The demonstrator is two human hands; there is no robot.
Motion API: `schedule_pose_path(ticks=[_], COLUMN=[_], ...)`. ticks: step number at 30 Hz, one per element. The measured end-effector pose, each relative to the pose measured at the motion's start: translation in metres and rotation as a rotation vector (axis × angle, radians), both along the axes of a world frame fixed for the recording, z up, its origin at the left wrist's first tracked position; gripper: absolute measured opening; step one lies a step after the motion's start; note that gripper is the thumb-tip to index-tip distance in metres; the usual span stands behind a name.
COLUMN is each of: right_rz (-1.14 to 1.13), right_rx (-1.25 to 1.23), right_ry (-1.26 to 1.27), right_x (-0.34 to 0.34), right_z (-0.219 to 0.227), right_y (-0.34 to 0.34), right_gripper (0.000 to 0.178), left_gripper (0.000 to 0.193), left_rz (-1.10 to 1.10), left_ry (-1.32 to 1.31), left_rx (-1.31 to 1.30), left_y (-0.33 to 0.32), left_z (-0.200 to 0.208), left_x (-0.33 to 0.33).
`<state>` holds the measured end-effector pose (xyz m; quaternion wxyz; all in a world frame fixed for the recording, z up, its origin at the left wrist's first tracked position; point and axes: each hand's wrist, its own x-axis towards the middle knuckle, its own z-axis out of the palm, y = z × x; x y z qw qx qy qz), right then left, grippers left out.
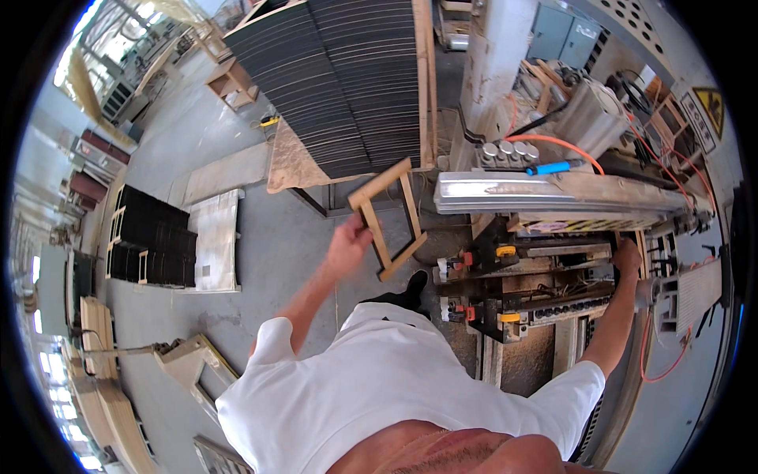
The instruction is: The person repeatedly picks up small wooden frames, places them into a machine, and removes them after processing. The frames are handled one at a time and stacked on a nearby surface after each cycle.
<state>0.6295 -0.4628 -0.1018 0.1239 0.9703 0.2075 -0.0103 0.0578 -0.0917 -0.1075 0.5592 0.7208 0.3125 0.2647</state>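
My left hand (349, 246) is closed round one side of a small rectangular wooden frame (380, 184). The frame hangs tilted in the air, left of the machine. My right arm reaches out to the right, and my right hand (628, 257) is at the right end of the machine's bed, against a light wooden strip (640, 251). Its fingers are mostly hidden. Between my hands lies the machine bed (545, 284) with metal rails and yellow and red clamp parts. A silver beam (553, 192) spans above it.
Ahead stands a tall stack of black-edged frames (347, 79) on a wooden board (296, 162). A lower black stack (150, 241) and a pale panel (215, 241) are on the floor to the left. An orange air hose (564, 142) and a blue-handled tool (549, 168) are above the beam.
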Motion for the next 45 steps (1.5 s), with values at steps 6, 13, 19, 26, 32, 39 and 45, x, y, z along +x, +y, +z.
schedule_pose_path(ticks=[6,13,19,26,32,39,45], right_rz=[-0.044,-0.143,0.060,-0.004,-0.252,-0.296,-0.296], right_rx=[-0.001,0.139,0.998,1.447,1.597,1.704,1.648], right_ry=[-0.052,-0.100,-0.423,-0.334,-0.066,0.026,0.093], right_x=[-0.005,-0.042,-0.122,-0.305,-0.379,-0.415,-0.451], right_z=[0.003,0.037,0.059,0.047,-0.021,-0.040,-0.052], right_y=[0.004,0.018,0.035,0.081,0.100,0.136,0.158], right_gripper=[0.033,0.040,0.024,0.017,0.016,0.013,0.009], left_gripper=[0.036,0.039,0.037,0.039,0.048,0.055,0.050], left_rz=[0.201,0.219,0.371,0.327,0.149,0.013,0.000], left_ry=[-0.266,-0.615,-0.623,-0.071,0.198,0.055,0.154], left_rx=[0.186,0.076,0.045,0.166,0.484,1.104,1.349], left_y=[0.064,0.228,0.397,0.514,0.533,0.403,0.376], left_z=[0.146,0.262,0.335,0.330,0.314,0.340,0.319], left_x=[-0.049,-0.088,-0.042,0.026,0.068,0.025,0.031])
